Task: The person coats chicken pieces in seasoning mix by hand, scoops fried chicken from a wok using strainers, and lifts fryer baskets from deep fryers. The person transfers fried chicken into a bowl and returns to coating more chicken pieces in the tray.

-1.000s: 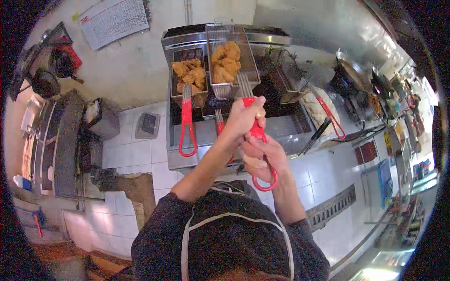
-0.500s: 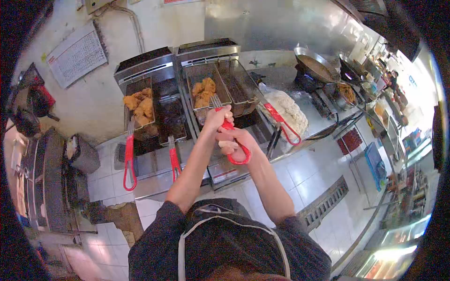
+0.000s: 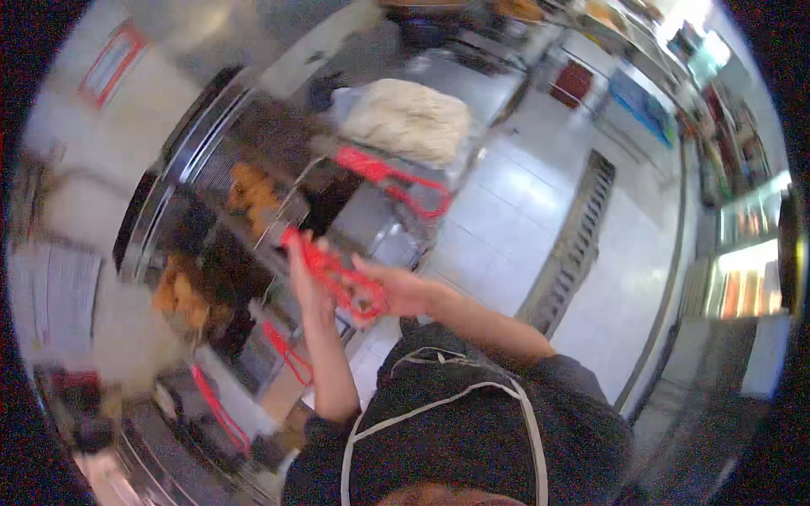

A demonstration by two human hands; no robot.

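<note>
A fry basket's red handle [image 3: 325,266] runs between my two hands, its looped end toward me. My left hand [image 3: 310,287] is closed along the upper handle from the left. On the right, my right hand [image 3: 396,291] is closed about the looped end; blur softens its fingers. Beyond the handle, golden fried chicken pieces [image 3: 253,198] sit in the basket over the fryer. More fried chicken [image 3: 179,293] lies in another basket at the left. Beside my hands, another basket's red handle [image 3: 392,179] extends rightward.
Two further red handles [image 3: 285,347] stick out toward the lower left. A pale, lumpy mass [image 3: 409,120] rests on the counter right of the fryer. A slotted floor drain [image 3: 569,249] crosses the tiles at the right. A paper sheet [image 3: 57,295] hangs on the wall.
My view has swung round to the right, so the fryer now appears left and tilted. The hands remain at the red handle, with more of it showing between them. The picture is blurrier.
</note>
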